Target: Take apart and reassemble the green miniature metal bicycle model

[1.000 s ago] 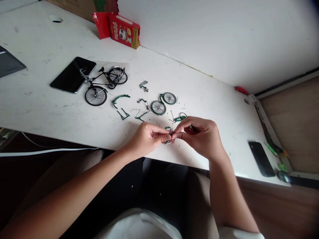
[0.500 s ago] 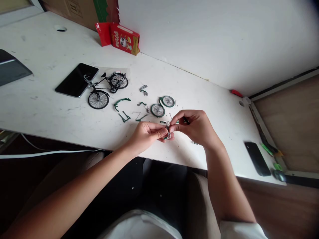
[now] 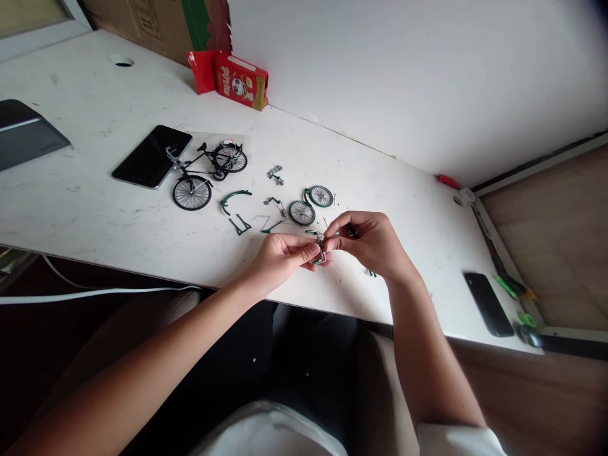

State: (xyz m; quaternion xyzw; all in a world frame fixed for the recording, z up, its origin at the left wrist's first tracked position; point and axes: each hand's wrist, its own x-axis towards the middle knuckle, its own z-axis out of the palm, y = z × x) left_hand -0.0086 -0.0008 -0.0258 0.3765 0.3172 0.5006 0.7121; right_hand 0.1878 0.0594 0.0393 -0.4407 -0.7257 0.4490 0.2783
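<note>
Pinching a tiny green-and-silver part (image 3: 319, 247) at frame centre, we close our left hand (image 3: 280, 256) and right hand (image 3: 375, 244) on it, fingertips meeting from both sides, low over the table (image 3: 95, 215), which steadies so small a piece. The loose wheels (image 3: 311, 204) lie just above, within reach.

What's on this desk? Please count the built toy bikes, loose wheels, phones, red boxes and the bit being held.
Built model bicycle: 1
Loose green wheels: 2
Black phones: 2
Red box: 1
Small metal part, held: 1
Total: 7
</note>
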